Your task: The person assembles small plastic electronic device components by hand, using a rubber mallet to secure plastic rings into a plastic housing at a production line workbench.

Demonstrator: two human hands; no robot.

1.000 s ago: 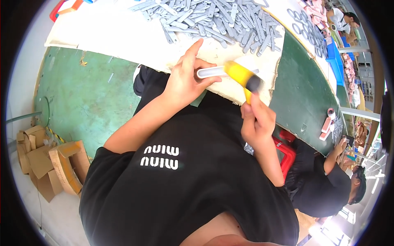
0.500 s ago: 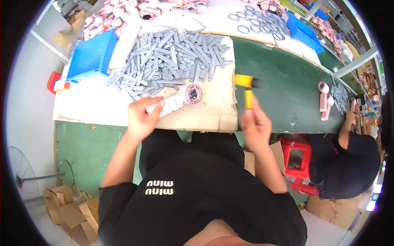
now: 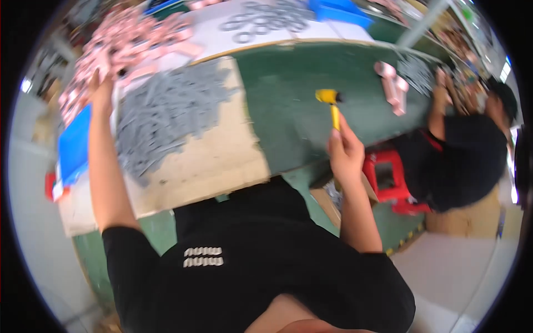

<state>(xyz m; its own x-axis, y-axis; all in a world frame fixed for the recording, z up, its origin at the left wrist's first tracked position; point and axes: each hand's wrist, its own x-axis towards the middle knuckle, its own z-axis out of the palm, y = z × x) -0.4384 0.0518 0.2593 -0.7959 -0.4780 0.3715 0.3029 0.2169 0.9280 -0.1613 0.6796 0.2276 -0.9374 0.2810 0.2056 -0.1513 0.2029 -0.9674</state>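
Note:
My left arm stretches to the far left, and my left hand is at the edge of a heap of pink handled parts with round heads. Blur hides whether its fingers grip one of them. My right hand is wrapped round the handle of a small mallet with a yellow handle and a yellow-and-black head. The mallet is held up over the green tabletop. Between my hands a large pile of flat grey strips lies on a tan cardboard sheet.
A blue bin stands at the left, below my forearm. Grey rings lie at the back near another blue bin. Pink parts are at the right, near a seated co-worker and a red stool.
My left hand has gone from the front of the cardboard to the far-left pink heap. The white-handled, round-headed part it held is no longer seen there. The view has shifted; the mallet stays in my right hand.

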